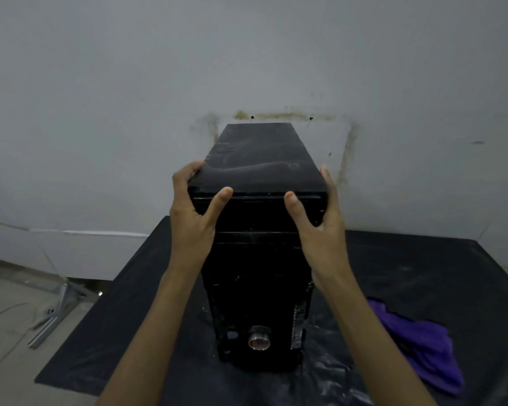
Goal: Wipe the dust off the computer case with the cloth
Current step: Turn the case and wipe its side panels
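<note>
— Black and streaked with grey dust, the computer case (257,230) stands upright on the tabletop (423,273); the left hand (192,213) and right hand (316,218) clasp its top corners.

— So no wiping yet?

— Looks like positioning only. The purple cloth (417,344) lies untouched, near right of the case. Next, I'd say, one hand must let go and fetch it.

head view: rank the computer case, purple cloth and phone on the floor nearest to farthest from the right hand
1. computer case, gripped by the right hand at its top corner.
2. purple cloth, on the table, lower right.
3. phone, on the floor, far left.
</note>
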